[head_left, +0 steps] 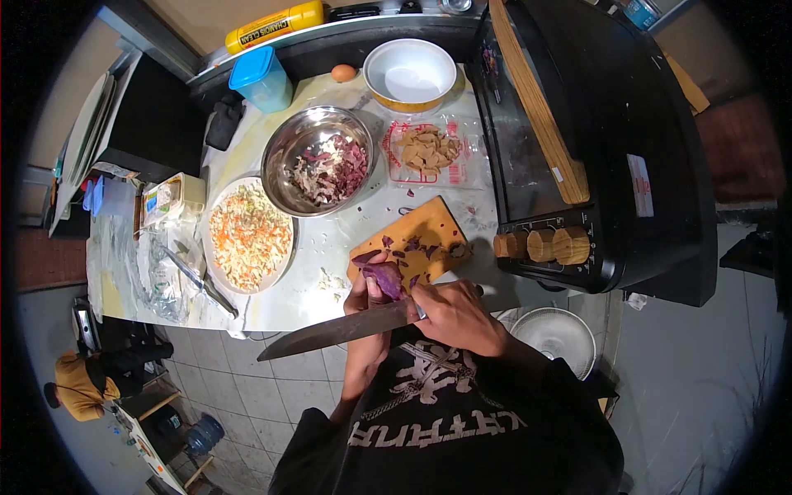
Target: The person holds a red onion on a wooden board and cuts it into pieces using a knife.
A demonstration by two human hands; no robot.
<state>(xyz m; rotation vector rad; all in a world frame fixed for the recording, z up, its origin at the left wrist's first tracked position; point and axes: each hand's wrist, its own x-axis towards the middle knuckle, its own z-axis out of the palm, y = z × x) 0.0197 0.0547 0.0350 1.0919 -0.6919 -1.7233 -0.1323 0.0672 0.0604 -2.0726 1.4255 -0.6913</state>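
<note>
My left hand [361,299] is closed round a chunk of purple vegetable that looks like cabbage [384,279], held up over the near edge of the wooden cutting board [421,223]. In my right hand [462,318] is a large knife [334,332], its broad blade pointing left below the chunk. Dark purple scraps [412,245] lie scattered on the board. Beyond it a steel bowl [280,136] holds purple and whitish shreds. To its left, a white plate [213,268] carries shredded pale vegetable mixed with orange bits.
A second knife [202,285] lies by the plate. Behind are a blue-lidded container [262,82], an egg [343,73], a white bowl [410,74] and brown pieces [427,151] on plastic. A black oven [594,148] stands right, a strainer [554,340] below. A person [87,384] is far left.
</note>
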